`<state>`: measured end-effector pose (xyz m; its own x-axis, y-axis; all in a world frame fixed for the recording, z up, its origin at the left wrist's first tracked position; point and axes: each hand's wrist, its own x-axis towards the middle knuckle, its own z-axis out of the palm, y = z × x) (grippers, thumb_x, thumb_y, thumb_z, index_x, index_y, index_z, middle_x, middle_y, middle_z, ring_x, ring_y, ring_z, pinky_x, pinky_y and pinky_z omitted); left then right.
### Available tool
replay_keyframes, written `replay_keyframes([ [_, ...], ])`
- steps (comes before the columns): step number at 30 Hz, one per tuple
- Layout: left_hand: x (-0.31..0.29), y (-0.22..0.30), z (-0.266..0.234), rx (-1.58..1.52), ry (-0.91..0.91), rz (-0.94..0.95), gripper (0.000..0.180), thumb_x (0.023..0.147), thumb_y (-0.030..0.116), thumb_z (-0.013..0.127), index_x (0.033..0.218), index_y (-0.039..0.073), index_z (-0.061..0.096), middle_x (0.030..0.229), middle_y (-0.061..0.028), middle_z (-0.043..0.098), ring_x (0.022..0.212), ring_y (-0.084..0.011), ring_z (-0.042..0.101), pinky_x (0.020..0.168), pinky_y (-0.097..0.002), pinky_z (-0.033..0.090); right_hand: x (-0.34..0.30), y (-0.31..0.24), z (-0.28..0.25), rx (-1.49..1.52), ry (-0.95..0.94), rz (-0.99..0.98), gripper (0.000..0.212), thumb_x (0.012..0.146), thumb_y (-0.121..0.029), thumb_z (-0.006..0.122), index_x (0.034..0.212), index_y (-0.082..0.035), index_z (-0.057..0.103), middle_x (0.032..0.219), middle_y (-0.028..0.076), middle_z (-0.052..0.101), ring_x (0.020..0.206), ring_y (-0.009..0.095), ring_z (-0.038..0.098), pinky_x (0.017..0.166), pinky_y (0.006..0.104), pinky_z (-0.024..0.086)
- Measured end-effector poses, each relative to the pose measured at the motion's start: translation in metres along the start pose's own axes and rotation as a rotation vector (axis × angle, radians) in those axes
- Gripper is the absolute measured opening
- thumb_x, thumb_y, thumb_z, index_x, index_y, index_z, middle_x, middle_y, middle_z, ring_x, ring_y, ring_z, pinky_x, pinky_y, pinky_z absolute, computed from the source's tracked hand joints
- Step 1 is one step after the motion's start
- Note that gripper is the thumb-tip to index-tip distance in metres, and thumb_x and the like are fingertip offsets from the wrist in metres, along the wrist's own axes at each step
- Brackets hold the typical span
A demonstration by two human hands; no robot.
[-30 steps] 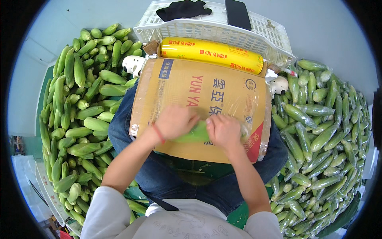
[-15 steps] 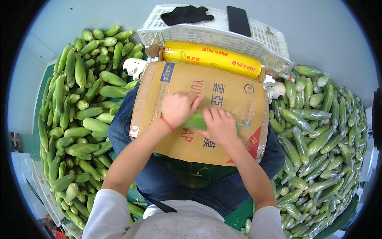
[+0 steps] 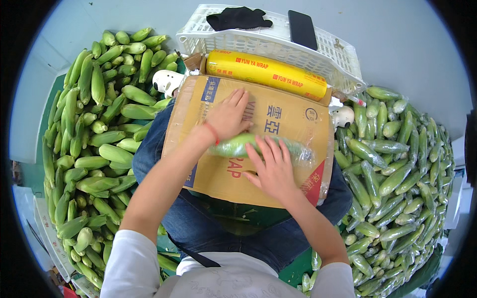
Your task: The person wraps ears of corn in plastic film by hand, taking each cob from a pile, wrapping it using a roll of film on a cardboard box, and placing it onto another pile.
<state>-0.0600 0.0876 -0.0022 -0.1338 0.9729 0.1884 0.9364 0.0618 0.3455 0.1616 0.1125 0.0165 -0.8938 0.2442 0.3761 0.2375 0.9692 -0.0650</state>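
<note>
One ear of corn (image 3: 231,147), green husk on and wrapped in clear film, lies crosswise on the cardboard box (image 3: 208,171) over my lap. My left hand (image 3: 230,114) rests flat at the ear's left end, its fingers stretched out toward the far side of the box. Lying over the ear's middle is my right hand (image 3: 272,166), fingers extended and apart. Loose clear film trails past the ear's right end (image 3: 303,153). Along the far edge of the box sits a yellow roll of plastic wrap (image 3: 266,72).
A heap of unwrapped corn (image 3: 107,156) rises at my left. On my right is a large pile of film-wrapped corn (image 3: 397,193). Behind the roll stands a white plastic basket (image 3: 338,54), with a black cloth (image 3: 238,19) and a dark phone (image 3: 302,30) on it.
Both hands have loosened and spread their fingers. The left one has slid to the ear's left end, and more of the wrapped ear shows. The yellow roll has turned.
</note>
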Motion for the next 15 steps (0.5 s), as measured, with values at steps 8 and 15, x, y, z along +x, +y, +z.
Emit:
replay_keyframes([
  [8,0.051,0.004,0.013,0.316,-0.479,-0.004,0.073,0.079,0.025,0.071,0.134,-0.013,0.041,0.145,-0.0349,0.029,0.134,-0.0402,0.037,0.106,-0.0385,0.041,0.041,0.034,0.027,0.122,-0.173,0.025,0.064,0.065,-0.045,0.078,0.112,-0.008,0.056,0.092,0.009,0.062,0.085,0.026,0.064,0.073,0.0366,0.052],
  [15,0.048,0.014,0.005,0.323,-0.556,-0.018,0.076,0.079,0.032,0.069,0.131,-0.014,0.04,0.143,-0.0319,0.033,0.132,-0.0374,0.04,0.105,-0.0366,0.041,-0.001,-0.009,-0.003,0.242,-0.204,-0.056,0.06,0.067,-0.05,0.075,0.104,-0.007,0.055,0.081,0.012,0.062,0.071,0.029,0.065,0.063,0.038,0.053],
])
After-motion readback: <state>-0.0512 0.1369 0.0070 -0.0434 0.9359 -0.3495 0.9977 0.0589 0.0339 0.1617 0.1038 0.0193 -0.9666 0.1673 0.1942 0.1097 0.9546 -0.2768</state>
